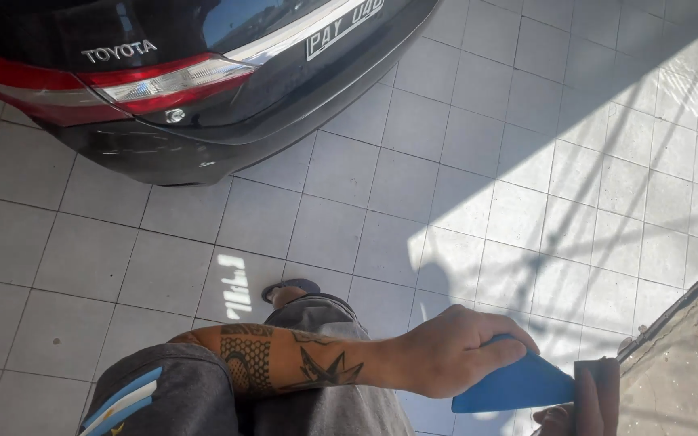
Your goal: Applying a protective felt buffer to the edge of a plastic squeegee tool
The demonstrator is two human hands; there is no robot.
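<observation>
My left hand (454,351), on a tattooed forearm that crosses in front of me from the left, is closed over the upper edge of a flat blue scraper-like piece (510,387). The piece tapers to a point on the right. Only part of my right hand (591,400) shows, at the bottom right edge. Its fingers stand against the pointed end of the blue piece, and their grip is hidden. Below the arm are my grey shorts (179,396) with a blue and white stripe.
The rear of a dark car (163,89) with a red tail light fills the upper left. Grey floor tiles (414,186) spread around, sunlit at the right. My sandalled foot (288,289) points toward the car. A concrete ledge (680,371) with a metal rail runs along the lower right.
</observation>
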